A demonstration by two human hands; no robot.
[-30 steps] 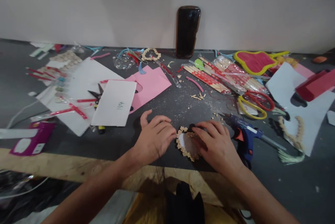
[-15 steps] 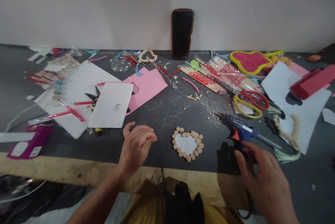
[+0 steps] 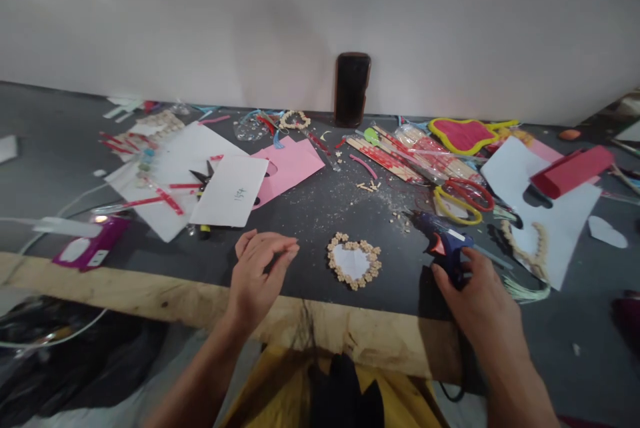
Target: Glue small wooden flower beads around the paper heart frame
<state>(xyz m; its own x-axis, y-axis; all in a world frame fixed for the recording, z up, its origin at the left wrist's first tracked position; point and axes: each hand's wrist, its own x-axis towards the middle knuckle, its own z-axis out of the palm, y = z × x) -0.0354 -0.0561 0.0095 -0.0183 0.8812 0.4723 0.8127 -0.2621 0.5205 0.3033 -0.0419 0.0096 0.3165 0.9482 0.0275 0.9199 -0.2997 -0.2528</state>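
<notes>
My left hand (image 3: pixel 261 268) hovers over the dark table with thumb and forefinger tips brought together. Whether something tiny sits between them is too small to tell. To its right lies a white paper heart (image 3: pixel 352 261) edged with small pale wooden bead flowers (image 3: pixel 373 269). My right hand (image 3: pixel 480 288) has its thumb and fingers around the handle of a blue glue gun (image 3: pixel 450 241) with an orange trigger. The gun rests on the table, its nozzle pointing up and left toward a few loose beads (image 3: pixel 399 218).
Behind the heart lie short wooden bits (image 3: pixel 369 186), pink paper (image 3: pixel 293 168) and a white card (image 3: pixel 233 191). Scissors (image 3: pixel 457 205) and packets of sticks (image 3: pixel 385 160) lie at the back right. A phone (image 3: pixel 352 89) leans on the wall. A wooden edge (image 3: pixel 350 328) runs along the front.
My right hand has closed in around the glue gun's handle. My left hand stays pinched in about the same place. The view has shifted, so more of the table's right side shows.
</notes>
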